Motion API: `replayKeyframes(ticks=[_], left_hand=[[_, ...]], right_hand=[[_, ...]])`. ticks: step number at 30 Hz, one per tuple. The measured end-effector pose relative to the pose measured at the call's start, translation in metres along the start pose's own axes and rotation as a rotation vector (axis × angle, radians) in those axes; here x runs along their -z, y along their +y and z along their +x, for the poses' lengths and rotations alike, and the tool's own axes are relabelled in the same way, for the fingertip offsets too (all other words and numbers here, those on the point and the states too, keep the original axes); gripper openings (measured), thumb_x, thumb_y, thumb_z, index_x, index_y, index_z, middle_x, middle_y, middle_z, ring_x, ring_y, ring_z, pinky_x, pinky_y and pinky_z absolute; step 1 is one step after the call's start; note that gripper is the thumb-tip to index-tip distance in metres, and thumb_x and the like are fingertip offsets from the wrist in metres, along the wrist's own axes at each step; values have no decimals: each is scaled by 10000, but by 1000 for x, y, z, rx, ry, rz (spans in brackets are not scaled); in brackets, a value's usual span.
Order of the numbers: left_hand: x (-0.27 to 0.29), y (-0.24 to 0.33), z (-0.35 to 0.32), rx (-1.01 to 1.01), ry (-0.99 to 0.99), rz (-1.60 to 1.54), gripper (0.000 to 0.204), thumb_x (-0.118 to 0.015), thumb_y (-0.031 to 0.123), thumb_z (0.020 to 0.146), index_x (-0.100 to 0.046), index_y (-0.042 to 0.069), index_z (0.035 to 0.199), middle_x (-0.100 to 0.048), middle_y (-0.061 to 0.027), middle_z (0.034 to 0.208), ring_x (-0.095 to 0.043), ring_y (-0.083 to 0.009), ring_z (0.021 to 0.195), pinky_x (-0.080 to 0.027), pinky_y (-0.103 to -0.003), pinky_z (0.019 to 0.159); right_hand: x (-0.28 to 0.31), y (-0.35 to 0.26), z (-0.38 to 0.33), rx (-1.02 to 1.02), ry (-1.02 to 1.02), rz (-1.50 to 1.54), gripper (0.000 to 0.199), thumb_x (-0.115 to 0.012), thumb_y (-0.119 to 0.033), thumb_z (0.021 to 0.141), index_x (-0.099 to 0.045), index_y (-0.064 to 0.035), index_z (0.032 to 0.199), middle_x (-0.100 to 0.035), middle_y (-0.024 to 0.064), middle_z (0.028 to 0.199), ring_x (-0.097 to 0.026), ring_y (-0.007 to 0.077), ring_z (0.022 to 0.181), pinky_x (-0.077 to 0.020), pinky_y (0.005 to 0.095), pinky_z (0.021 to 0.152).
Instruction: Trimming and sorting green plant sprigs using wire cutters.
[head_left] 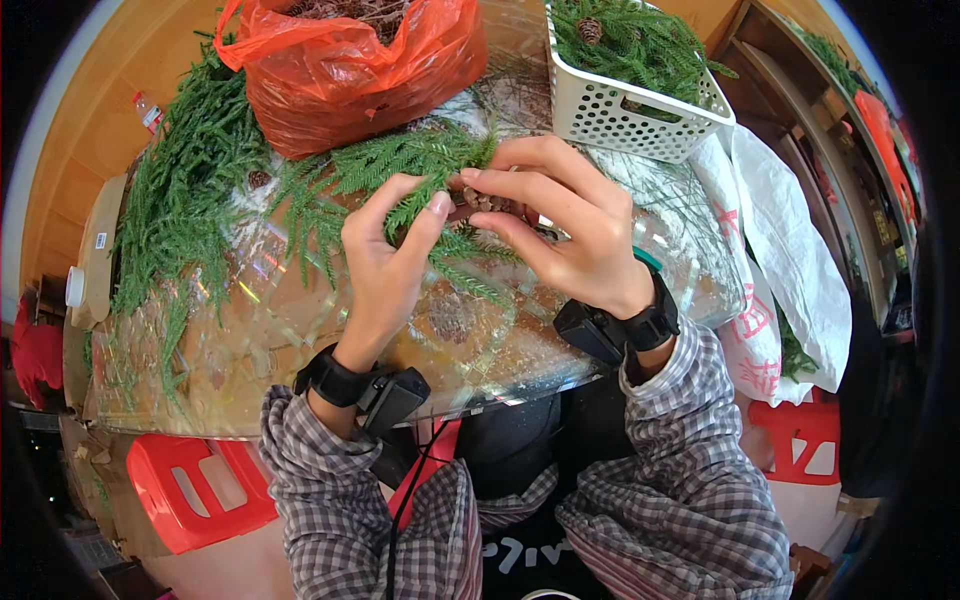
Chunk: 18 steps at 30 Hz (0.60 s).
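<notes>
both hands meet over the glass table (300, 330) — the left hand (385, 255) pinches a green sprig (420, 165), the right hand (560, 225) closes its fingers around a small pine cone (487, 200) — just below the orange bag (360, 70).

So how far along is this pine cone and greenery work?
Done: a white basket already holds sprigs with a cone. In hand: both hands, left hand and right hand, pinch a small pine cone against a green sprig. Left: loose greenery and a full orange bag.
</notes>
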<state>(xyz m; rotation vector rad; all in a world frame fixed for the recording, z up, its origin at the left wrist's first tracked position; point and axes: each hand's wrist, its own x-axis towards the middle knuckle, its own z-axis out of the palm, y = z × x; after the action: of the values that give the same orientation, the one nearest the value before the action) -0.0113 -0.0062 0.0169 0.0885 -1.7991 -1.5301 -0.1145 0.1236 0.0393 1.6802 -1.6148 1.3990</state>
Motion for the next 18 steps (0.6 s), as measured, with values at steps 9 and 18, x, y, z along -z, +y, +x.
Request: replayKeyframes(ticks=[9,18], left_hand=[[6,3,2,-32,-69,143,149,-590,60,808,-583,-49,909,-602,-42,717,-532,-61,680,-423,-212,631],[3,5,2,-64,-48,140,168,-598,76,804,-584,-58,906,-602,-46,713,-538,-65,668,-420,-219,611]], right_hand=[[0,2,-1,-2,-16,56,283,-708,-6,644,-654,-17,922,-580,101,867,-583,195,711,-478,264,597],[0,-7,-3,-101,44,33,260,-691,3,633,-656,-16,889,-575,90,840,-550,139,619,-433,227,504]])
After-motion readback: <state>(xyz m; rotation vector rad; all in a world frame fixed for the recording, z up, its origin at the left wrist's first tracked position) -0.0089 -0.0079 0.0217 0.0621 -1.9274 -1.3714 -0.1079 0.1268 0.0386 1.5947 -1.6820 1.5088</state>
